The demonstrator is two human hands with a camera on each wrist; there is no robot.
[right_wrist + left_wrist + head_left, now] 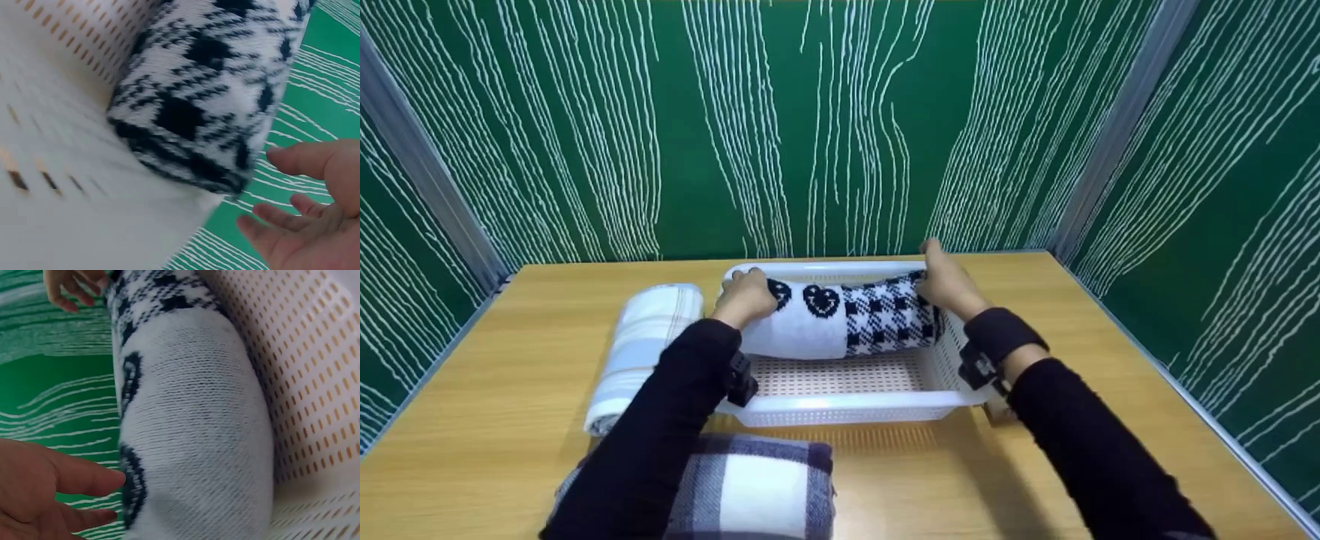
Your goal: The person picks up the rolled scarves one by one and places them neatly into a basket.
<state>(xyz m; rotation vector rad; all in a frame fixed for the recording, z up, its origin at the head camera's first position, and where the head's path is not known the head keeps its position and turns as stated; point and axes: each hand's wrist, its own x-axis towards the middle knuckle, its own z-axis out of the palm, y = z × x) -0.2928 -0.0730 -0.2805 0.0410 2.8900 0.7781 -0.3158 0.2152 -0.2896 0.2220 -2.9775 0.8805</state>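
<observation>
A rolled knit blanket (802, 334), white with black smiling hearts on the left and black-and-white check on the right, lies along the back of a white perforated plastic basket (840, 403). At its left end is my left hand (746, 298); in the left wrist view its extended fingers (93, 477) reach the roll's edge by a heart. My right hand (949, 281) is at the checked end. The right wrist view shows that hand (315, 208) with fingers spread and a small gap to the roll (197, 101).
Left of the basket lies a rolled white, blue and tan striped cloth (641, 345). A folded plaid blanket (765, 487) sits in front, partly under my left sleeve. Behind the wooden table (1110, 360) stand green panels (825, 150) with white lines.
</observation>
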